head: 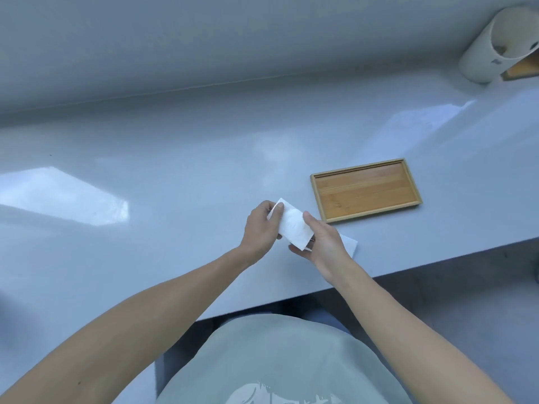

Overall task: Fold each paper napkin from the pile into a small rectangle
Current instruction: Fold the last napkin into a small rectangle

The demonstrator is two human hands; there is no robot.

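Observation:
A white paper napkin (293, 225), folded into a narrow rectangle, is held just above the pale counter (145, 228). My left hand (261, 228) pinches its far left end between thumb and fingers. My right hand (323, 243) grips its near right end, thumb on top. More white napkin paper (350, 244) lies flat on the counter under and to the right of my right hand, mostly hidden by it.
An empty wooden tray (407, 183) lies on the counter just right of and beyond my hands. A white cylindrical container (478, 53) stands at the far right corner beside a wooden item (522, 70). The counter's front edge runs close below my right hand.

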